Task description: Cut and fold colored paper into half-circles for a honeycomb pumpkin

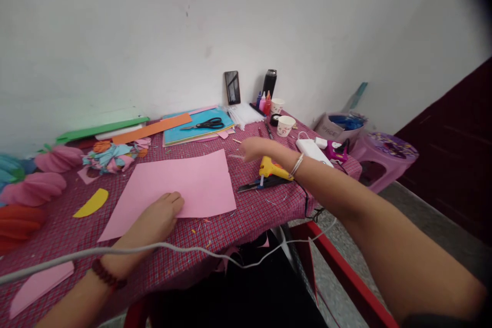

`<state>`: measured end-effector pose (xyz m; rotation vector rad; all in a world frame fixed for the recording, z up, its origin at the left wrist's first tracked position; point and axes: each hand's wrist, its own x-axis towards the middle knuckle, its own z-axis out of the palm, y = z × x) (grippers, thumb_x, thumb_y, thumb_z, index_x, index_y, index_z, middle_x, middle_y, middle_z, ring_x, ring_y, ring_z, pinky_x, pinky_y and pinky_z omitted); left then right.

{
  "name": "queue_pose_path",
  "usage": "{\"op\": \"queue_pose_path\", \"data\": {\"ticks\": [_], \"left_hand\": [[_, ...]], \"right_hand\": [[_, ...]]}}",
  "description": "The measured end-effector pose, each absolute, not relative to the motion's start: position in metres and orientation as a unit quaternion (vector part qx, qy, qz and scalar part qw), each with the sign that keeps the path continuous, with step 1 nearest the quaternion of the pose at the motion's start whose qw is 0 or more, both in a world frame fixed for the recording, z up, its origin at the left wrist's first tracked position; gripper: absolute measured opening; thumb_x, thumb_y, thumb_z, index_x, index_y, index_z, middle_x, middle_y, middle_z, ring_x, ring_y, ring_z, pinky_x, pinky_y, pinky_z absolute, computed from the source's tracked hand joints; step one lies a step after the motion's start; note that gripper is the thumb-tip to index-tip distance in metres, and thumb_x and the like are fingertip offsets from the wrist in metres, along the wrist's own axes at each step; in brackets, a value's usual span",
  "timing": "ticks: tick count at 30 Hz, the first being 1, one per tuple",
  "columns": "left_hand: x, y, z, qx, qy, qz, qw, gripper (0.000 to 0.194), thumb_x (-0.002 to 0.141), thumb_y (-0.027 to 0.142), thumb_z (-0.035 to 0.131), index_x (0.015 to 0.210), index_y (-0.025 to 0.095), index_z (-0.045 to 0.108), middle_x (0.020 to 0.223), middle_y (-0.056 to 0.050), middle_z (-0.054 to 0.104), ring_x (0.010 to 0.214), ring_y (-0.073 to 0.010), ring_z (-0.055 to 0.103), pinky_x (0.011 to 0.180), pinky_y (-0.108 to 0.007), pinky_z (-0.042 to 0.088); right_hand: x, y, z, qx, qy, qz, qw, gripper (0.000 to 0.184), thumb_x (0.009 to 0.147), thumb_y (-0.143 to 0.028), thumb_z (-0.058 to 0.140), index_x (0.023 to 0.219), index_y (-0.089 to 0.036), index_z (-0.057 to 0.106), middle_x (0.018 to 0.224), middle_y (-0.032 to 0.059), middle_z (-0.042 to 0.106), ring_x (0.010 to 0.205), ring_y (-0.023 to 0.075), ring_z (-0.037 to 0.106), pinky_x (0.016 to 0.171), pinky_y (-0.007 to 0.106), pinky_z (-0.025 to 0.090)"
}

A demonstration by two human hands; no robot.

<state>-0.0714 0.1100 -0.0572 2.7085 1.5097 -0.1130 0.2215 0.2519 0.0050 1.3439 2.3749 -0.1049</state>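
A large pink sheet of paper (203, 179) lies flat on the checked tablecloth in front of me. My left hand (163, 212) rests on its near edge, fingers bent together and holding the paper against the table. Beyond the sheet's right side, my right hand (255, 149) is closed above the tablecloth. A thin, pale, blurred thing shows at its fingertips, too unclear to name. Just below the right wrist stands a yellow hot glue gun (271, 168), nozzle down beside dark-handled scissors (251, 185). A yellow paper half-circle (92, 203) lies left of the pink sheet.
Black scissors (211, 123) lie on coloured paper (177, 137) at the back. A paper cup (285, 126), small bottles and a white power strip (313, 151) are on the right. Paper pompoms (34, 188) crowd the left. A white cable (184, 250) crosses the foreground.
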Motion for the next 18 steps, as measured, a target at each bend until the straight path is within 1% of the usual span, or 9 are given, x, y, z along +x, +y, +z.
{"op": "queue_pose_path", "data": {"ticks": [2,5,8,10,11,12,13,15,18], "left_hand": [[-0.078,0.113,-0.060,0.882,0.470,-0.020,0.018,0.028,0.076,0.000,0.042,0.086,0.013,0.064,0.103,-0.014,0.066,0.100,-0.0254,0.060,0.092,-0.039,0.046],[-0.086,0.116,-0.062,0.890,0.455,0.000,0.009,0.028,0.084,0.007,0.042,0.092,0.015,0.068,0.109,-0.013,0.068,0.104,-0.0262,0.060,0.094,-0.042,0.045],[-0.084,0.110,-0.057,0.881,0.473,-0.010,0.002,0.029,0.088,0.013,0.041,0.094,0.015,0.069,0.107,-0.013,0.069,0.102,-0.0263,0.062,0.092,-0.043,0.045],[-0.076,0.098,-0.049,0.868,0.496,-0.034,0.002,0.029,0.089,0.013,0.040,0.092,0.014,0.069,0.103,-0.013,0.069,0.096,-0.0256,0.063,0.089,-0.041,0.046],[-0.071,0.091,-0.045,0.860,0.508,-0.050,0.005,0.029,0.089,0.013,0.040,0.091,0.014,0.068,0.101,-0.013,0.069,0.093,-0.0255,0.063,0.088,-0.041,0.047],[-0.065,0.082,-0.041,0.852,0.520,-0.067,0.011,0.029,0.089,0.012,0.040,0.090,0.014,0.068,0.099,-0.013,0.069,0.091,-0.0257,0.063,0.086,-0.041,0.047],[-0.060,0.073,-0.038,0.844,0.529,-0.085,0.020,0.028,0.089,0.011,0.040,0.090,0.014,0.068,0.098,-0.013,0.069,0.090,-0.0261,0.063,0.086,-0.041,0.047],[-0.051,0.056,-0.033,0.832,0.540,-0.121,0.045,0.028,0.087,0.009,0.041,0.089,0.014,0.068,0.097,-0.013,0.069,0.090,-0.0268,0.064,0.085,-0.041,0.047],[-0.046,0.038,-0.030,0.825,0.543,-0.128,0.088,0.028,0.083,0.007,0.042,0.084,0.016,0.068,0.092,-0.011,0.069,0.089,-0.0262,0.064,0.084,-0.040,0.047]], "right_hand": [[0.251,0.261,0.014,0.521,0.832,-0.021,0.191,0.034,0.079,-0.019,0.059,0.105,-0.001,0.072,0.104,0.0218,0.072,0.095,0.0277,0.068,0.078,0.031,0.050],[0.292,0.269,0.018,0.578,0.796,-0.010,0.180,0.028,0.081,-0.018,0.059,0.097,0.000,0.073,0.098,0.0238,0.073,0.090,0.0292,0.069,0.075,0.033,0.050],[0.310,0.256,0.015,0.610,0.779,0.003,0.146,0.033,0.087,-0.023,0.057,0.109,-0.002,0.069,0.108,0.0244,0.070,0.099,0.0306,0.067,0.080,0.034,0.050],[0.308,0.232,0.012,0.598,0.797,-0.004,0.088,0.042,0.093,-0.030,0.050,0.126,-0.005,0.058,0.123,0.0218,0.063,0.111,0.0279,0.062,0.088,0.034,0.048],[0.304,0.216,0.011,0.580,0.813,-0.016,0.055,0.045,0.096,-0.033,0.045,0.135,-0.010,0.051,0.131,0.0180,0.059,0.116,0.0241,0.060,0.092,0.032,0.047],[0.300,0.197,0.010,0.533,0.844,-0.063,-0.028,0.048,0.096,-0.033,0.046,0.138,-0.011,0.046,0.135,0.0167,0.057,0.118,0.0226,0.058,0.095,0.032,0.047],[0.296,0.178,0.009,0.487,0.862,-0.109,-0.088,0.049,0.095,-0.034,0.049,0.140,-0.013,0.044,0.137,0.0146,0.055,0.120,0.0221,0.056,0.097,0.033,0.046],[0.292,0.142,0.004,0.423,0.881,-0.164,-0.132,0.054,0.090,-0.035,0.058,0.139,-0.015,0.044,0.137,0.0124,0.055,0.124,0.0215,0.054,0.102,0.033,0.044],[0.302,0.112,-0.012,0.458,0.864,-0.129,-0.165,0.049,0.089,-0.031,0.059,0.136,-0.019,0.048,0.133,0.0114,0.057,0.125,0.0237,0.051,0.105,0.039,0.041]]}}
